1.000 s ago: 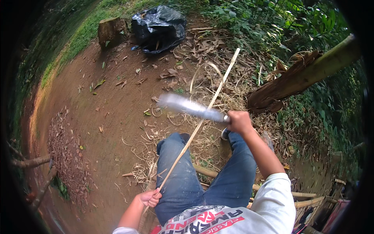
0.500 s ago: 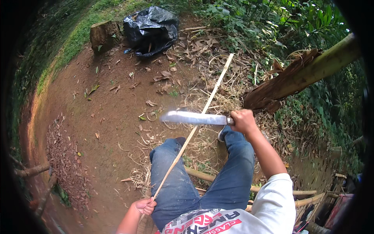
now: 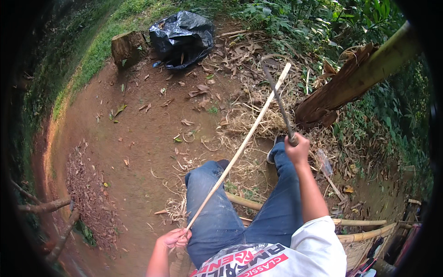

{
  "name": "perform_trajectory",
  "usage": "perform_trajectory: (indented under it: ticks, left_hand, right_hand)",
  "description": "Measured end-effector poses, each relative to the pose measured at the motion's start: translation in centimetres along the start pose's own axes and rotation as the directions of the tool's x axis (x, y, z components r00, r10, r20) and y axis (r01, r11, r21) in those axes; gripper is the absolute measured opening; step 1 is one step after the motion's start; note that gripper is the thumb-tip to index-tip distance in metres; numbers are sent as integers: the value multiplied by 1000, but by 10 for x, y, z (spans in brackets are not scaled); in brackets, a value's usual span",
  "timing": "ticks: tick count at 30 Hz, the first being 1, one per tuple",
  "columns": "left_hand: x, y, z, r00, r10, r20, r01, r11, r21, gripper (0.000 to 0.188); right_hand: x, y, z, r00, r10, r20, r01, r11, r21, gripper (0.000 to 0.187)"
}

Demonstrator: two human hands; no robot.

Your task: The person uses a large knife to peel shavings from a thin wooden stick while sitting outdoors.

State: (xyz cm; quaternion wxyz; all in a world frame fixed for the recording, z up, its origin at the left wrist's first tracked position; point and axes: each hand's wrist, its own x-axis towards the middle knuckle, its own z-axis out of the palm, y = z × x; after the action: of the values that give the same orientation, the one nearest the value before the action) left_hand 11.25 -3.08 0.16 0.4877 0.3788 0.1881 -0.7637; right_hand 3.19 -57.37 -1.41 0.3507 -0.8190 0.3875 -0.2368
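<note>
A long pale wooden strip, seemingly bamboo (image 3: 244,141), slants from beside my left hip across my left thigh toward the far right. Closed round its near end is my left hand (image 3: 176,238). My right hand (image 3: 297,147) grips the handle of a machete (image 3: 278,99) above my right shin. The blade is seen nearly edge-on, pointing away from me. Its tip lies near the strip's far end; whether the two touch I cannot tell.
Pale curled shavings (image 3: 258,120) litter the soil around my feet. A slanting trunk (image 3: 350,83) stands at the right. Farther off are a black plastic bag (image 3: 182,37) and a tree stump (image 3: 128,50). Bamboo poles (image 3: 244,201) run beneath my legs.
The machete has swung from lying crosswise over the strip's middle to pointing away near its far end, its blade turned edge-on. My left hand still grips the strip.
</note>
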Motion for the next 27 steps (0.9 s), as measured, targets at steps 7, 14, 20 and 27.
perform_trajectory:
  ticks: [7, 14, 20, 27]
  left_hand:
    - [-21, 6, 48, 885, 295, -362, -152, 915, 374, 22]
    - [-24, -13, 80, 532, 717, -451, 203, 410, 889, 34]
    - [-29, -53, 51, 552, 723, -416, 52, 468, 882, 41]
    - [-26, -40, 41, 612, 683, -398, 68, 456, 887, 41]
  right_hand:
    - [-89, -25, 50, 991, -40, 129, 30, 997, 75, 14]
    - [-97, -40, 55, 900, -245, 359, 322, 931, -171, 16]
    - [-24, 7, 26, 936, -83, 342, 255, 829, -497, 13]
    - [-11, -16, 12, 920, 11, 391, 191, 860, -474, 23]
